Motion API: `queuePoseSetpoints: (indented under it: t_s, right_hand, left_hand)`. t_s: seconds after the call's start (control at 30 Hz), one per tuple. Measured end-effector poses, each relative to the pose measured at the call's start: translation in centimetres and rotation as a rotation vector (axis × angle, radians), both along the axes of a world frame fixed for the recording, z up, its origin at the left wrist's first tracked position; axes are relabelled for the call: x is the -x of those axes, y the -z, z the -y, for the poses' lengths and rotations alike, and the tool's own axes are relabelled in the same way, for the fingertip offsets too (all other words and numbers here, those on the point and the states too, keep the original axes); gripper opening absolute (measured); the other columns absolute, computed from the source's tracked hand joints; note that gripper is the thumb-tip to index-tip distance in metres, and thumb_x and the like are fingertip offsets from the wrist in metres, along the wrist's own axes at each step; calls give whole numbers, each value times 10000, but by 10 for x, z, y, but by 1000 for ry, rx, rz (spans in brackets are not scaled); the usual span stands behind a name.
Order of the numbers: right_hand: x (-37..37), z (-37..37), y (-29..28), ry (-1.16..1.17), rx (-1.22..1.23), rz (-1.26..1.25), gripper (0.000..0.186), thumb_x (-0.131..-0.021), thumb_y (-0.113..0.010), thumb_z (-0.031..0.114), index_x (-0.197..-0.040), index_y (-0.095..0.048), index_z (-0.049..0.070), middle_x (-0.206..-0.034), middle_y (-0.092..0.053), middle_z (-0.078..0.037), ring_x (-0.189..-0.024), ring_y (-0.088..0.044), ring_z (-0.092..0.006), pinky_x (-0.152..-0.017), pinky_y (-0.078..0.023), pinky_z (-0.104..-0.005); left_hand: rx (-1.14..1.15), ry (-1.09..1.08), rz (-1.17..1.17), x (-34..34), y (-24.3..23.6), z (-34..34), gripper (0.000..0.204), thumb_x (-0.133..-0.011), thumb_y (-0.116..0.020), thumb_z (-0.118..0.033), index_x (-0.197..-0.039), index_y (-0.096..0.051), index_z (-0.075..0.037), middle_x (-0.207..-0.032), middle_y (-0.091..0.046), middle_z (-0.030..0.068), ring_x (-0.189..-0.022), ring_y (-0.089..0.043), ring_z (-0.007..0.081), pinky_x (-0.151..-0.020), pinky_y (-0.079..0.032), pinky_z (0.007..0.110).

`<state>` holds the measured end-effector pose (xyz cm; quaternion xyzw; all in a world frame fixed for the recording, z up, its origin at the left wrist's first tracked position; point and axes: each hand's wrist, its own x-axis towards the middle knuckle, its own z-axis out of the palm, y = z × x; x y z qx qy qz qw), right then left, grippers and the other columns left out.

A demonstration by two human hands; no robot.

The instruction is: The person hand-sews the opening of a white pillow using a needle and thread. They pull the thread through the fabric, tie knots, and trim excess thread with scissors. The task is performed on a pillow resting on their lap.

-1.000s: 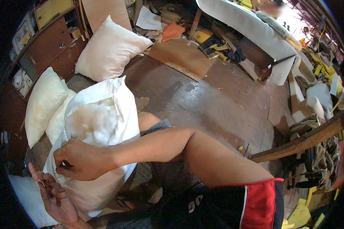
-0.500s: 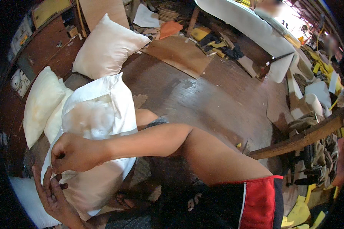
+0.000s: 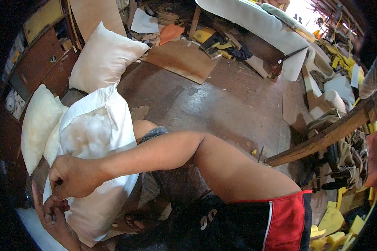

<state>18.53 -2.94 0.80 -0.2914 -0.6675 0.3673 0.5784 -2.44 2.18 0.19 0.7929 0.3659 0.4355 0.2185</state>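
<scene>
A white fabric cover [image 3: 121, 117], with loose white fluffy filling [image 3: 83, 134] showing in its opening, lies in front of me at the left. My right hand [image 3: 71, 175] is pinched at the cover's left edge, on something too small to name. Just below it is my left hand [image 3: 52, 217], one finger stretched up and the others bent around something I cannot make out. My right forearm crosses over the cover. Two cream pillows [image 3: 40, 125] lean just left of it, and a plumper pillow [image 3: 104, 58] sits behind it.
Brown wooden furniture [image 3: 42, 50] is on the left. A board [image 3: 176, 58] lies on the floor [image 3: 197, 108]. A long white piece [image 3: 255, 25] on legs stands at the back. Foam scraps, cloth and a curved wooden rail [image 3: 322, 138] crowd the right, with blurred people beyond.
The view has shifted, so the scene sits further left. My hands remain together at the cover's left edge, with the left hand's fingers more bent and closer beneath the right than a second ago.
</scene>
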Motion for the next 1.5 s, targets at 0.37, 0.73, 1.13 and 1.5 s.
queuePoseSetpoints:
  t_s: [0.37,0.73,1.13,1.5]
  right_hand:
    - [-72,-28,-35,-285,-46,653,320,-847,-701,311,-942,-722,6,-835,-699,-82,-757,-604,-123,-685,-489,-293]
    - [-51,65,-39,472,162,279,138,-869,-684,95,-976,-708,11,-891,-685,-54,-845,-613,-98,-763,-468,-231]
    - [8,58,18,27,483,-344,206,-877,-672,12,-1049,-559,20,-850,-667,-84,-630,-592,-96,-445,-425,-198]
    - [0,58,29,-113,589,-375,149,-928,-642,119,-1043,-625,26,-834,-670,-59,-549,-546,-52,-411,-377,-166]
  left_hand:
    - [251,550,185,32,-11,19,448,-896,-554,-227,-1282,-521,-3,-961,-617,94,-762,-539,140,-755,-458,296]
    - [968,637,753,-11,-12,18,581,-858,-678,-36,-1379,-420,-44,-930,-677,113,-703,-664,149,-600,-545,240]
    - [996,735,735,-27,3,28,613,-850,-685,-16,-1392,-399,-24,-929,-695,86,-773,-675,150,-621,-553,241]
    - [949,701,652,-32,4,32,654,-845,-704,-28,-1412,-379,-29,-934,-686,72,-748,-663,154,-620,-538,249]
